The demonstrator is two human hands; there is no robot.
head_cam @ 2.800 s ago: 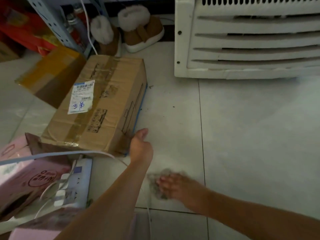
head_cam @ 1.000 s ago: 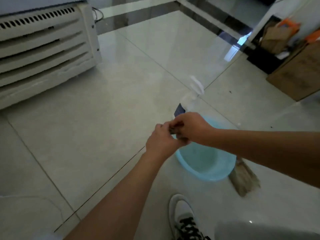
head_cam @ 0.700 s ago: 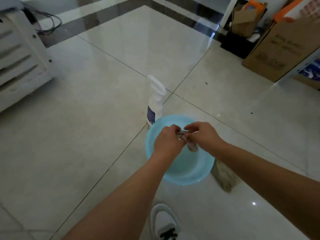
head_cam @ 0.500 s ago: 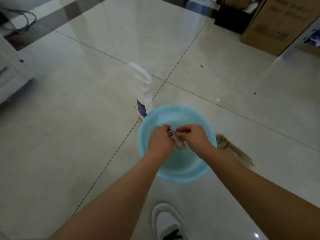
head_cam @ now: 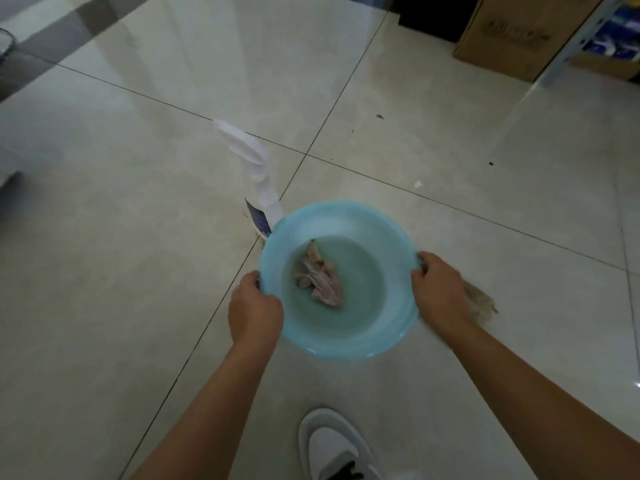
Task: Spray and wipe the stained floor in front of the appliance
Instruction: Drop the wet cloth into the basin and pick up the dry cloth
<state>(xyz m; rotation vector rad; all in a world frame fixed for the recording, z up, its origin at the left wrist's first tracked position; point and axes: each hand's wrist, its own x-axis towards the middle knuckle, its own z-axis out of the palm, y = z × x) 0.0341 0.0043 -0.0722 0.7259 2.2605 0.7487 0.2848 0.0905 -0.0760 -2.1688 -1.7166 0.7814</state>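
A light blue plastic basin [head_cam: 349, 344] sits on the tiled floor in the middle of the view. A crumpled greyish-pink cloth [head_cam: 320, 277] lies inside it, in shallow water. My left hand [head_cam: 254, 311] grips the basin's left rim and my right hand [head_cam: 438, 289] grips its right rim. A white spray bottle [head_cam: 258, 183] with a dark blue label stands upright just behind the basin's left edge. The appliance is out of view.
A brownish rag [head_cam: 481, 303] lies on the floor behind my right hand. A cardboard box [head_cam: 512, 32] and a shelf post stand at the top right. My white shoe [head_cam: 337, 448] is at the bottom. Small dark specks dot the glossy tiles.
I turned from the floor by the appliance to the basin. Both hands held the cloth over the basin, then dropped it in and moved apart to grasp the rim.
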